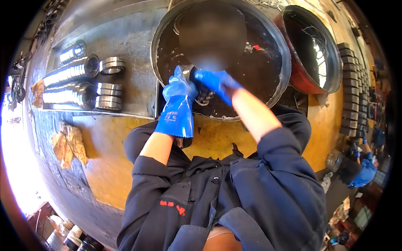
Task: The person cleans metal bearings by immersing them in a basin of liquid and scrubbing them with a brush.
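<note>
Both my hands wear long blue rubber gloves and meet over the near left part of a wide round metal tub (286,62) of dark liquid. My left hand (181,85) is closed around a shiny steel ring (187,71), which looks like a bearing ring and is held above the liquid. At the ring's right side, my right hand (215,83) has its fingers drawn together against the opening. Whatever those fingers grip is hidden. Just below the hands, more metal rings (204,98) show inside the tub. A blurred dark disc covers the tub's far middle.
To the left, a metal tray (138,94) holds rows of shiny rings (69,95) and short stacks (109,101). A red drum (291,62) stands right of the tub. Crumpled brown paper (69,144) lies at left. Dark blocks (351,92) line the right; another person (364,171) is beyond.
</note>
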A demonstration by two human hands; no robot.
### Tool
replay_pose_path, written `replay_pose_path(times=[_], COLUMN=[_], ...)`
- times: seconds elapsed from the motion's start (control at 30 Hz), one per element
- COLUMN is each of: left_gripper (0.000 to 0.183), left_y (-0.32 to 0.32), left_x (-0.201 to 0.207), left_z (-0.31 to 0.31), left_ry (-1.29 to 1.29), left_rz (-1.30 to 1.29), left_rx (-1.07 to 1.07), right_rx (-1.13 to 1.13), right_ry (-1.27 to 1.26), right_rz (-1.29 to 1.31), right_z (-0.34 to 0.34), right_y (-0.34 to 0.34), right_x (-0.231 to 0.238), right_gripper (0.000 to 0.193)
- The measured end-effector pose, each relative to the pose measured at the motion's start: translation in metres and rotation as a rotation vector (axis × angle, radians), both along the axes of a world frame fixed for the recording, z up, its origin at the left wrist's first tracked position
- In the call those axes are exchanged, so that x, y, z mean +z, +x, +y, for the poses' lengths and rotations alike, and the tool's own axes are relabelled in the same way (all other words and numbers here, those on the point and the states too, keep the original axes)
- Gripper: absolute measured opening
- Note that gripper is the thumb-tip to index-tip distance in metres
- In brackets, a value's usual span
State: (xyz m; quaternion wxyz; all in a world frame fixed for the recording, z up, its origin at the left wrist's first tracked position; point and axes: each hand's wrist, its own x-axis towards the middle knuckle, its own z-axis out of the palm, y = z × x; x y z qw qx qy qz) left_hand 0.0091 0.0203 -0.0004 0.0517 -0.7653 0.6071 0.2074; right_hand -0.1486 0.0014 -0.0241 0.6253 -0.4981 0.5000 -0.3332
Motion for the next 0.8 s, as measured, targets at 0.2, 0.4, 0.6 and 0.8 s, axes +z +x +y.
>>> replay_pose_path(times=[0.2,0.4,0.6,0.8], left_gripper=[0.073,0.077,0.076,0.079], left_y=[-0.021,-0.013,-0.007,-0.01], left_x=[0.001,0.007,0.005,-0.002], left_z=[-0.008,-0.005,-0.006,-0.003], left_ry=[-0.059,-0.027,-0.029,-0.02], left_rz=[0.044,0.072,0.13,0.149], left_rx=[-0.062,0.031,0.06,0.054], right_rx=[0.169,-0.163,0.069,0.103], right_ry=[0.229,0.122,0.074,0.185], right_rz=[0.21,0.643,0.093,0.067], right_z=[-0.049,0.065,-0.007,-0.012], right_y=[-0.027,0.007,-0.018,-0.012], right_x=[-0.01,0.011,0.01,0.015], right_gripper=[0.031,0.08,0.058,0.045])
